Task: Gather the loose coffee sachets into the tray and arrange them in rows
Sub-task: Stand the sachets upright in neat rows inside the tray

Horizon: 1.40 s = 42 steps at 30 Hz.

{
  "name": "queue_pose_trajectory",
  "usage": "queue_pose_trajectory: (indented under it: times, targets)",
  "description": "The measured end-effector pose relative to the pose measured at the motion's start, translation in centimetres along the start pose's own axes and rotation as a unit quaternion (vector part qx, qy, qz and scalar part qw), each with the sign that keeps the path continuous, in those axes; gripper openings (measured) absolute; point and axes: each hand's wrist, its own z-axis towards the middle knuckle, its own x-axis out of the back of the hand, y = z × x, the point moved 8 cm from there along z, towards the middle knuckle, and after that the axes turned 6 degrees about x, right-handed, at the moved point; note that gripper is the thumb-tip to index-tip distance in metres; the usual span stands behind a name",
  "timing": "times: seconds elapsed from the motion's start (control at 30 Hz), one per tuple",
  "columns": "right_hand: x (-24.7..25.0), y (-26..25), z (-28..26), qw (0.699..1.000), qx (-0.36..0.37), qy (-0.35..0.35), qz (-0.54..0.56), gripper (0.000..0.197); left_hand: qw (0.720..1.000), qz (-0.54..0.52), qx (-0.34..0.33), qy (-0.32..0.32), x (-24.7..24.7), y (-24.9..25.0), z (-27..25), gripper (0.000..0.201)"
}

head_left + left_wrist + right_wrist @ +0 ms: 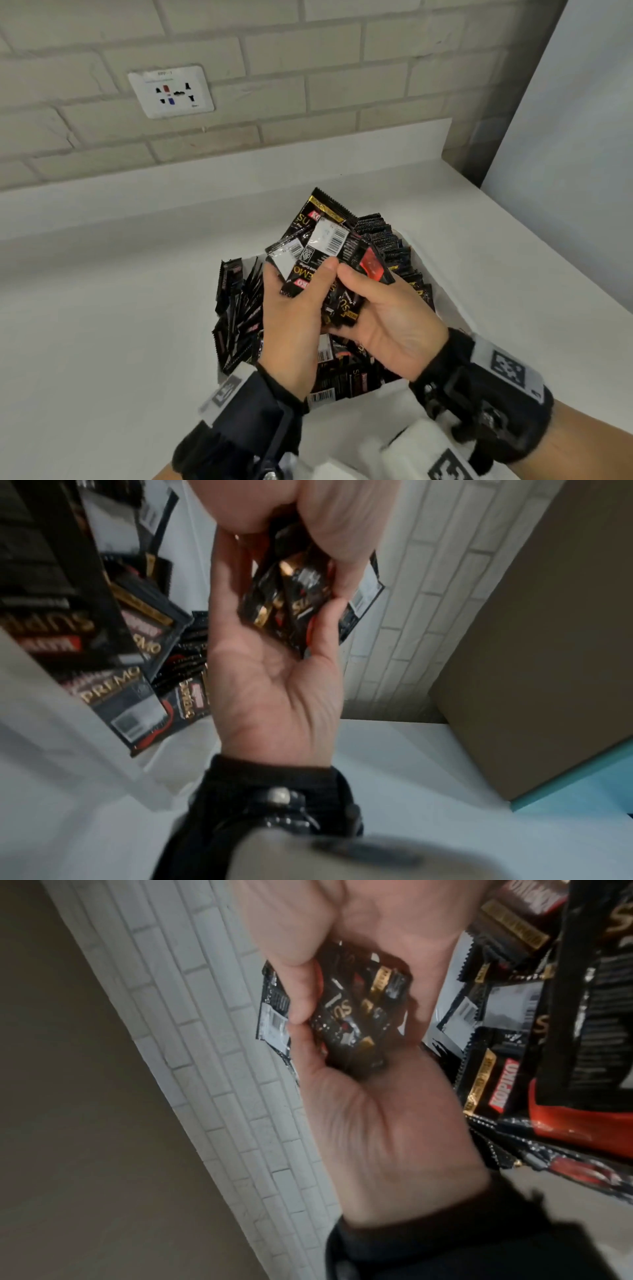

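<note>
We record a white counter (pixel 102 325) running under a pale brick wall (pixel 308 85), with a grey panel (pixel 565 171) closing off the far right. A wall socket (pixel 170 91) sits on the bricks at far left. On the counter stands the white tray (pixel 445 291), crowded with black coffee sachets (pixel 236 308); those on the left and far right stand on edge in rows, those nearest us lie flat and jumbled. Above the tray we find both hands together, blocking our sight of its middle. The left hand (pixel 294 325) and the right hand (pixel 387 322) both curl round one fanned bundle of sachets (pixel 322 253), thumbs pressed on top, the bundle held clear of the tray. Black wrist straps (pixel 479 394) carrying printed markers cover the near edge of the counter.
</note>
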Motion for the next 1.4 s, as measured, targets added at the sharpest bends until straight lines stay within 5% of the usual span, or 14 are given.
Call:
queue_pose_trajectory:
  times: [0.3,0.37,0.6,0.73,0.87,1.0,1.07,1.4]
  targets:
    - [1.7,-2.4,-0.5,0.989,0.022,0.005,-0.145,0.024,0.975,0.217,-0.048,-0.023,1.8,3.7,1.3,0.043]
    - [1.4,-2.5,-0.6,0.986,0.03,0.003,-0.163,0.023,0.964,0.259,-0.038,-0.048,1.2,3.6,1.4,0.03]
    - [2.5,-1.3,-0.2,0.986,-0.023,0.066,-0.152,0.02,0.978,0.16,0.07,-0.111,0.6,1.0,0.6,0.023]
    - [1.6,-1.1,-0.2,0.985,-0.014,0.037,-0.167,0.026,0.946,0.292,0.025,-0.14,-0.4,1.4,-0.2,0.031]
    - [0.3,-1.0,-0.1,0.977,0.018,0.013,-0.213,0.019,0.914,0.35,0.073,-0.19,-1.3,-0.1,-1.5,0.012]
    - [-0.5,-0.5,-0.3,0.972,-0.001,-0.051,-0.227,0.03,0.938,0.281,0.079,-0.185,-1.0,-0.1,-1.3,0.066]
    - [-0.9,-0.4,-0.5,0.969,-0.004,-0.074,-0.238,0.031,0.951,0.25,0.078,-0.165,-0.7,-0.2,-0.9,0.078]
    - [-3.2,-0.8,-0.6,0.918,0.061,-0.131,-0.369,0.051,0.98,0.154,0.074,-0.106,1.2,-0.9,-0.5,0.094]
